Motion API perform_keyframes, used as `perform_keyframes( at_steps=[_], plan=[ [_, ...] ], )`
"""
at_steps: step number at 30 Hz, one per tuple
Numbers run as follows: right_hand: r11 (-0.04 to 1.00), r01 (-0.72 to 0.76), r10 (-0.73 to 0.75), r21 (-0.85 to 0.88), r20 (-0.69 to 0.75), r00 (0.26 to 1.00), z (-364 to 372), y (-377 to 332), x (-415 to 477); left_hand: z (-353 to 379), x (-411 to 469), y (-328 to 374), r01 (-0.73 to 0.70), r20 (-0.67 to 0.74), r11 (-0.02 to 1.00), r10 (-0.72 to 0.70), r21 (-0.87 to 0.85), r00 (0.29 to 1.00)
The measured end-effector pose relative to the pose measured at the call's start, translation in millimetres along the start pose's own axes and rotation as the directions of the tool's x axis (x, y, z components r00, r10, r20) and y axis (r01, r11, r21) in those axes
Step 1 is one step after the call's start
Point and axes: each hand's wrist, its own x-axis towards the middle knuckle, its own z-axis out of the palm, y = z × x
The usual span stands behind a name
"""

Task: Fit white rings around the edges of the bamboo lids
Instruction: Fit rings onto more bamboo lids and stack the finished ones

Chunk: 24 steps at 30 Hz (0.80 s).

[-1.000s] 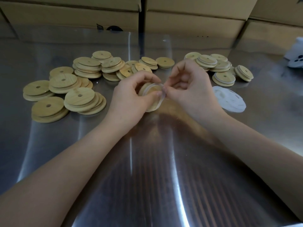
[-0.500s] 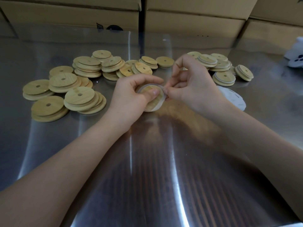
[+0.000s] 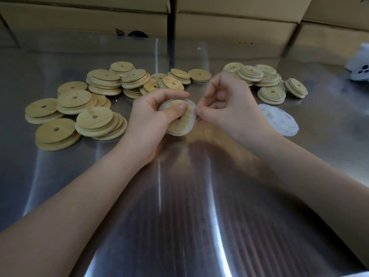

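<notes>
My left hand (image 3: 148, 120) grips a round bamboo lid (image 3: 182, 122) above the steel table, thumb pressed on its face beside the centre hole. A translucent white ring (image 3: 192, 105) runs around the lid's edge. My right hand (image 3: 229, 108) pinches that ring at the lid's right side with thumb and forefinger. Bare bamboo lids (image 3: 93, 120) lie heaped at the left and back. Lids with rings on them (image 3: 271, 93) are piled at the back right. A flat stack of loose white rings (image 3: 279, 121) lies just right of my right hand.
The work surface is a shiny steel table (image 3: 189, 196). Cardboard boxes (image 3: 229, 27) line its far edge. A white object (image 3: 359, 66) sits at the far right edge of view.
The lid has tilted so its face shows more fully, and the ring now sits further around its rim. Both hands stay in the same spot, the right pinching at the lid's right edge.
</notes>
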Motion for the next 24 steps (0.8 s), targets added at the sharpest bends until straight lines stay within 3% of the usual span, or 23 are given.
perform_keyframes(
  at_steps=[4,9,15,20,24],
  plan=[
    [0.997,-0.021,0.021,0.080,-0.001,1.000,6,1,-3,-1,0,0,-0.001,-0.034,1.000,0.000,-0.030,0.999],
    [0.992,0.107,-0.113,-0.065,-0.099,0.989,14,0,-9,-1,0,-3,-0.027,-0.038,1.000,0.027,0.008,0.999],
    [0.940,0.236,-0.269,-0.245,-0.111,0.957,19,-4,-15,0,-1,-4,-0.078,-0.066,0.997,0.078,0.006,0.995],
    [0.996,0.076,-0.081,-0.040,-0.158,0.984,11,-3,-5,0,1,-1,-0.048,-0.060,0.999,0.048,-0.007,0.997],
    [0.991,-0.028,0.040,0.130,-0.092,0.995,4,-2,2,-1,2,1,-0.014,-0.042,0.999,0.012,-0.033,0.999]
  ],
)
